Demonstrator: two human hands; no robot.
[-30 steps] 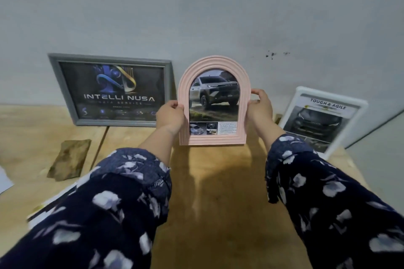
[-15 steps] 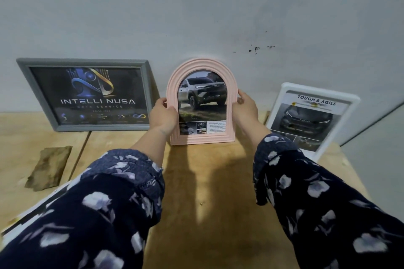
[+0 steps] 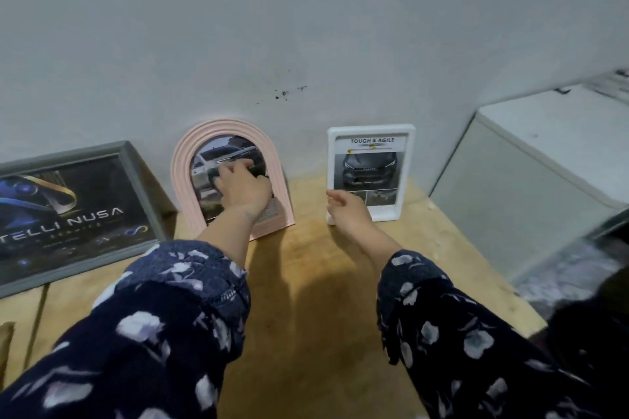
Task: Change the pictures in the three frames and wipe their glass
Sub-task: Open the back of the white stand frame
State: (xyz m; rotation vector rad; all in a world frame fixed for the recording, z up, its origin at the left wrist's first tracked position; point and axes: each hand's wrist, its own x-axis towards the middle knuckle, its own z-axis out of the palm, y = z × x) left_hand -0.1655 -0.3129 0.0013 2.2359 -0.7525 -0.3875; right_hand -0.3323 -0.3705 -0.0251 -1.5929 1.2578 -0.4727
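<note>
Left hand (image 3: 243, 189) lies over the glass of the pink arched frame (image 3: 231, 177), fingers loosely spread, holding nothing; contact is probable, though blurred. Right hand (image 3: 349, 211) reaches right of that frame, fingers relaxed, at the lower left corner of the white rectangular frame (image 3: 371, 172). Left of the pink frame leans the grey frame (image 3: 73, 211). All stand on the wooden table (image 3: 306, 299) against the pale plastered wall (image 3: 306, 27).
</note>
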